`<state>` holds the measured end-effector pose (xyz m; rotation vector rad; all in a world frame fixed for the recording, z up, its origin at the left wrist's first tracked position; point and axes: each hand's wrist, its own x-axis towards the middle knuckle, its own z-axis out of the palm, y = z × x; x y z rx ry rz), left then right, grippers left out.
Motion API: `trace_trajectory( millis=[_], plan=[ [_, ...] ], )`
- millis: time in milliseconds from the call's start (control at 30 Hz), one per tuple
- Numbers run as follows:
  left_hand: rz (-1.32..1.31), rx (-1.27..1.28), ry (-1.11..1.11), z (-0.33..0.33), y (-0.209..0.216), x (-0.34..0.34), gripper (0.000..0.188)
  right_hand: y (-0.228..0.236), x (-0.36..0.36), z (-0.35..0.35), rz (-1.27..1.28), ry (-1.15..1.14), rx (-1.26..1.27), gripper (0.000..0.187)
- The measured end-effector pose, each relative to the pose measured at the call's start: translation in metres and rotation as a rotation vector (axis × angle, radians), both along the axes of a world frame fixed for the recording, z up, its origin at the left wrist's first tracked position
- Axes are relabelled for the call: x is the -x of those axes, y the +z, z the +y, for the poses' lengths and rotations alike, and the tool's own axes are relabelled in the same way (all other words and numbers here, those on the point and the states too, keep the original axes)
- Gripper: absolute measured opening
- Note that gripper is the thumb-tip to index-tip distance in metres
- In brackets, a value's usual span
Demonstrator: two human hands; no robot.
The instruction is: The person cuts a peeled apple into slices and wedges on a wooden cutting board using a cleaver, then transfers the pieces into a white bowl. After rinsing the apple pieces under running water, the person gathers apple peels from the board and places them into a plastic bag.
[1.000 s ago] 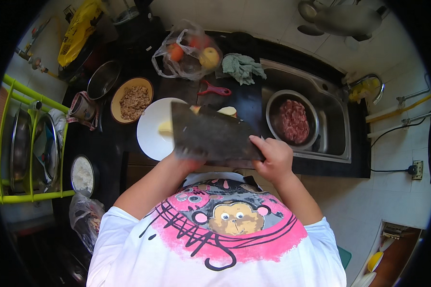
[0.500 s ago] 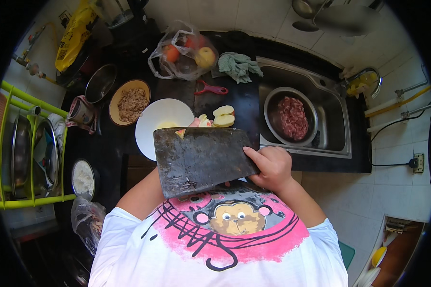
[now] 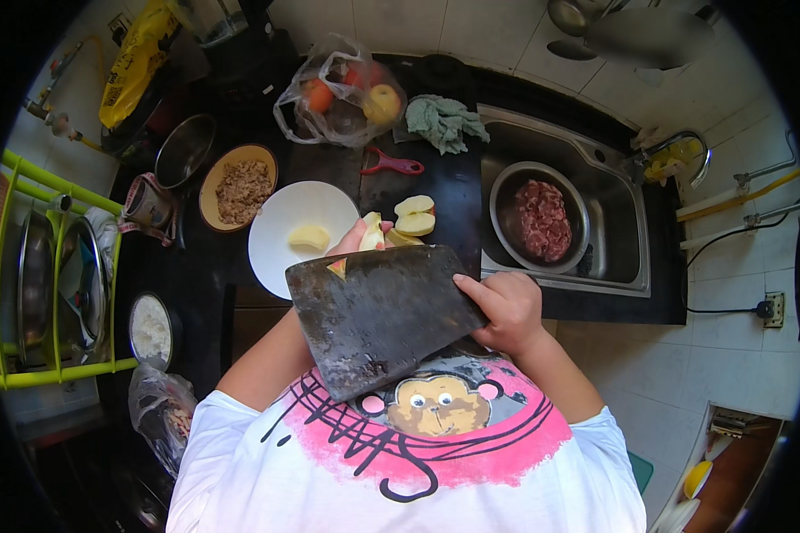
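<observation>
My right hand (image 3: 509, 309) grips a broad, dark-bladed cleaver (image 3: 387, 311), held flat in front of my chest. A small scrap of apple peel (image 3: 337, 267) clings to the blade near its far edge. My left hand (image 3: 353, 236) shows only its fingers beyond the blade; they close on a pale apple wedge (image 3: 372, 233). The rest of that hand is hidden under the cleaver. Left of it, a white bowl (image 3: 271, 226) holds a peeled apple piece (image 3: 309, 238). Apple pieces (image 3: 415, 216) with red-yellow skin lie just past my left fingers, another partly behind the blade.
A red peeler (image 3: 394, 163), a bag of fruit (image 3: 340, 93) and a green cloth (image 3: 447, 123) lie farther back. A bowl of brown crumbly food (image 3: 243, 191) stands left. The sink (image 3: 627, 258) holds a metal bowl (image 3: 496, 213) of raw meat. White powder fills a bowl (image 3: 154, 329) near left.
The cleaver has shifted toward my body and tilted, its left end lower. My left fingers and the apple wedge now show more, as does the piece in the white bowl.
</observation>
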<state>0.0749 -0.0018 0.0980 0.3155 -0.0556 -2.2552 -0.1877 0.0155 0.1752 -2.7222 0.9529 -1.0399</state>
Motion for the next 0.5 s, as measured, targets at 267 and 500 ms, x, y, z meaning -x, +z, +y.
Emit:
trace_trajectory(
  millis=[267,500],
  plan=[
    [-0.458,-0.037,0.191,0.008,0.056,0.032,0.039,-0.012,0.029,-0.007,0.006,-0.191,0.028,0.043],
    [0.08,-0.308,0.049,0.005,0.026,0.024,0.046,-0.002,0.017,0.001,0.026,-0.083,0.044,0.05]
  ],
)
